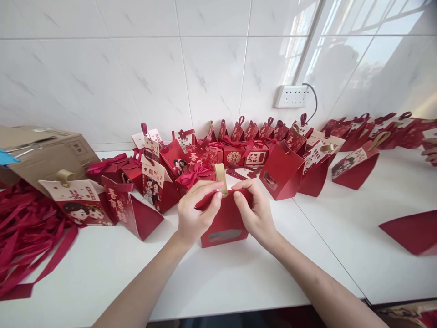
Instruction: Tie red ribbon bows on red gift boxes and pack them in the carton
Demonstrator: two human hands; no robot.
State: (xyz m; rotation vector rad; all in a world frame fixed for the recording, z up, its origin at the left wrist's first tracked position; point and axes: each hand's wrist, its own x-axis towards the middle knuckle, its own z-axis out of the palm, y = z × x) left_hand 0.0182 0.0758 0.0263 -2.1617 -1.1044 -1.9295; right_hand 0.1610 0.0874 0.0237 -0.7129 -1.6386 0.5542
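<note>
A red paper gift box (225, 223) with a clear window low on its face stands upright on the white table in front of me. From its top edge rises a gold ribbon loop (221, 175). My left hand (198, 207) pinches the box's top edge at the left, its fingertips beside the ribbon. On the other side of the loop, my right hand (254, 205) grips the same top edge between thumb and fingers. The thumbs face each other with the ribbon between them.
Finished-looking red gift boxes (282, 171) line the wall side. At left lie a heap of dark red ribbon (30, 232) and a cardboard box (54, 155). A power strip (292, 96) is on the tiled wall. Another person's hand (430, 152) shows at the right edge.
</note>
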